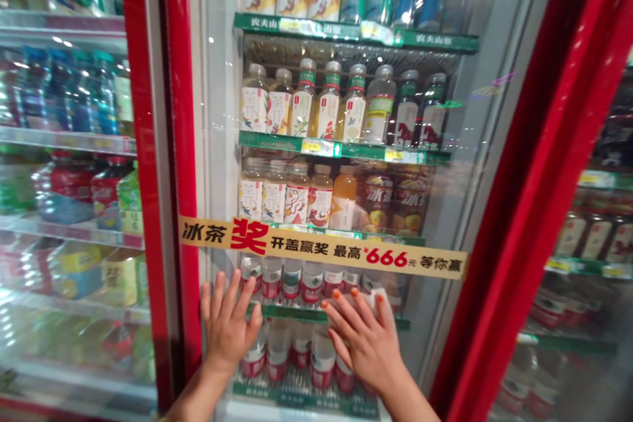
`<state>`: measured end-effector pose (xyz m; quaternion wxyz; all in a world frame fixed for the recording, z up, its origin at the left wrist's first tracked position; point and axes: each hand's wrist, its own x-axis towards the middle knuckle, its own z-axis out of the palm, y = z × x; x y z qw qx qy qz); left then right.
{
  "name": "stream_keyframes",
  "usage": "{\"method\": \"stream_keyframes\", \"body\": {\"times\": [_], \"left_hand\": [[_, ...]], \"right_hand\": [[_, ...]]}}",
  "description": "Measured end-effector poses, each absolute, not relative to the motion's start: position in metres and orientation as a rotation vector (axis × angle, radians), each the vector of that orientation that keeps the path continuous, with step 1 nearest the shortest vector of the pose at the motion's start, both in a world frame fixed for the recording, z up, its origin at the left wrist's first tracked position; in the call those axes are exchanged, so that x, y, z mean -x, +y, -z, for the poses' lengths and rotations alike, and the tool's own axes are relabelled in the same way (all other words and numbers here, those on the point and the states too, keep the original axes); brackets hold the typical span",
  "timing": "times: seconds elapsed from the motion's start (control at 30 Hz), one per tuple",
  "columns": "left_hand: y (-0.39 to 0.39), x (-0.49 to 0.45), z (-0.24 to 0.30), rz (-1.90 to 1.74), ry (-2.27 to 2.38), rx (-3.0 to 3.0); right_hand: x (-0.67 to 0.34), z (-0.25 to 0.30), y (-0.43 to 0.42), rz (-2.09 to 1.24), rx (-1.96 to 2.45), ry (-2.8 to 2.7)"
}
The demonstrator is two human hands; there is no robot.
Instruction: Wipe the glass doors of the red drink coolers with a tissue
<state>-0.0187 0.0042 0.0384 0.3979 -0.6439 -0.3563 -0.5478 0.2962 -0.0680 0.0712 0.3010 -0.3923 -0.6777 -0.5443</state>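
Observation:
A glass door of a drinks cooler stands before me, with a yellow strip label stuck across it. My left hand is raised with its fingers spread, palm toward the lower left of the glass, just under the strip. On the right, my right hand lies flat against the door with its fingers stretched out. A piece of white tissue or cloth peeks out beneath its fingertips; the rest is hidden under the hand. Nothing shows in my left hand.
Behind the glass, shelves carry rows of bottled drinks, with green price rails. Red door frames rise on both sides. Another cooler with bottles stands at the left, and more bottles show at the right.

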Motion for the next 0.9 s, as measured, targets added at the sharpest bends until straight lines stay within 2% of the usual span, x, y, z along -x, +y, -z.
{"method": "stream_keyframes", "body": {"times": [0.13,0.23,0.3,0.47,0.53,0.7,0.77,0.9], "left_hand": [[0.005,0.018,-0.036,1.4,-0.922,1.614],[0.005,0.018,-0.036,1.404,-0.929,1.621],[0.006,0.019,-0.036,1.398,-0.928,1.633],[0.005,0.018,-0.035,1.454,-0.925,1.636],[0.005,0.017,-0.035,1.484,-0.93,1.645],[0.006,0.013,-0.035,1.511,-0.926,1.649],[0.004,0.013,-0.035,1.521,-0.921,1.654],[-0.006,0.026,-0.043,1.478,-0.921,1.674]], "right_hand": [[-0.35,-0.113,-0.068,1.234,1.325,-1.375],[-0.349,-0.147,-0.055,1.062,1.418,-1.121],[-0.324,-0.139,-0.051,1.127,1.377,-1.25],[-0.296,-0.075,-0.067,1.435,1.027,-1.812],[-0.317,-0.083,-0.069,1.369,1.124,-1.673],[-0.326,-0.159,-0.051,1.104,1.391,-1.193],[-0.303,-0.163,-0.048,1.183,1.313,-1.327],[-0.293,-0.136,-0.062,1.443,1.0,-1.84]]}}
